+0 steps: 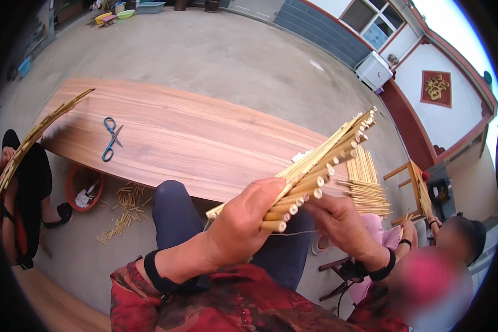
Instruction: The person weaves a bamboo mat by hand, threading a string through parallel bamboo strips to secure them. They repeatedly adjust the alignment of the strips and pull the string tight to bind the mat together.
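My left hand (pixel 243 216) grips a long bundle of straw-coloured stalks (pixel 310 182), laid side by side in a slanting row with their round cut ends facing up and right. A thin pale thread (pixel 289 233) hangs below the bundle toward my right hand (pixel 343 227), whose curled fingers are partly hidden at the underside of the stalks. What those fingers hold is unclear. Beyond, blue-handled scissors (pixel 113 138) lie partly open on the long wooden table (pixel 177 122), and more stalks (pixel 368 193) are piled at its right end.
A person (pixel 25 188) sits left near upright stalks (pixel 39 133); a red basin (pixel 83 188) and short offcuts (pixel 130 207) are on the floor. Co-workers (pixel 454 243) sit close at right, one's hand (pixel 406 229) holding stalks. A wooden stool (pixel 404 171) and white appliance (pixel 373 72) stand farther right.
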The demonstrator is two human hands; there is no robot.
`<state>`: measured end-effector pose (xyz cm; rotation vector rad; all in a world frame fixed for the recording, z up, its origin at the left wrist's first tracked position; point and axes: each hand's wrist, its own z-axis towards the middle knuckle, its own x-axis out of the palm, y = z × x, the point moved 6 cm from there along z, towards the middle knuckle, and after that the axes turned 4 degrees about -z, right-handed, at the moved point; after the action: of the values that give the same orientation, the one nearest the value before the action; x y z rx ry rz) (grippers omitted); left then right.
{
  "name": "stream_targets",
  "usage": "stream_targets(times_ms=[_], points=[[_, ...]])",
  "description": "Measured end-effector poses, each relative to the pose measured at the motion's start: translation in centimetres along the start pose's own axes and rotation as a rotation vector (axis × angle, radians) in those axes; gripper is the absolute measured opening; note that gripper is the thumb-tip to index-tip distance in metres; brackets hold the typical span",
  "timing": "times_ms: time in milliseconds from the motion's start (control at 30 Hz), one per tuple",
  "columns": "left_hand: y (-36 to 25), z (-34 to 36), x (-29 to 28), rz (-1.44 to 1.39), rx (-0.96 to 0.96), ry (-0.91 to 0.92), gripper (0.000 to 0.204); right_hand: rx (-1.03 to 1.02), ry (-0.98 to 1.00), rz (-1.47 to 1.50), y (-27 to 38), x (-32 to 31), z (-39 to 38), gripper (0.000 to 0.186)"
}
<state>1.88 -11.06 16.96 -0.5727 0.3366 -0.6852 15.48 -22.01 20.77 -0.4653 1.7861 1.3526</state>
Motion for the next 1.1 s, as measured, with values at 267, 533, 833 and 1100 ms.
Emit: stream_targets(times_ms=[267, 533, 833, 1100], points=[[-1.7, -5.3, 3.2, 0.237, 0.291, 0.280, 0.036, -0.132, -0.139, 0.496, -10.3, 8.7, -5.8, 0.030], [-1.5, -7.6, 2.0, 0.286, 0.253, 0.285, 0.023, -0.453, -0.207, -0.077, -11.5, 14.3, -6.3, 0.048], [-0.3, -8.2, 1.6, 0.234, 0.240, 0.290, 0.022, -0.407, -0.106, 0.035, -11.3, 14.1, -5.4, 0.049], [0.0, -8.9, 1.2, 0.219, 0.193, 0.306, 0.020, -0.276, -0.067, 0.174, -12.5, 10.9, -5.5, 0.049]])
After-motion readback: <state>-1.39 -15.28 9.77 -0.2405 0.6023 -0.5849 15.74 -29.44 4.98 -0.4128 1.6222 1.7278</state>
